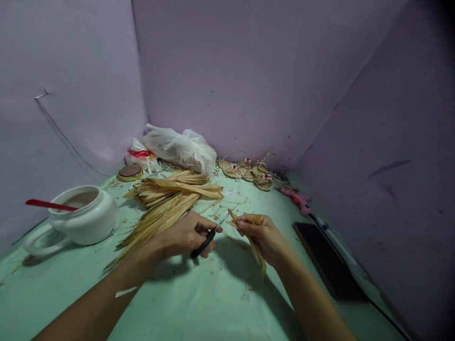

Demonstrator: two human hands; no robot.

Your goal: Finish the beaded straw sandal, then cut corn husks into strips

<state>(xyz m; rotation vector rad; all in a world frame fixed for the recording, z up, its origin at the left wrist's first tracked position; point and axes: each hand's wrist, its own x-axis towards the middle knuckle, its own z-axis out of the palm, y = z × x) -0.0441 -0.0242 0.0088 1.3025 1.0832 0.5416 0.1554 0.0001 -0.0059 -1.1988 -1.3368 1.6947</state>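
Note:
My left hand [192,234] is closed around the black handles of a pair of scissors [203,245], whose metal blades point up and to the right. Just right of the blade tips, my right hand [259,236] pinches a dry, yellowish husk strip [259,260]. One end of the strip sticks out past the fingertips and the rest hangs below the hand. Behind and left of my left hand lies a pile of long dry husk strips [167,208].
A white pot [95,220] with a red stick [46,204] stands left. At the back are a round tin [130,172], a plastic bag [181,147] and several woven pieces [249,171] with red and white beads. A pink glue gun [300,200] and a phone [327,258] lie right.

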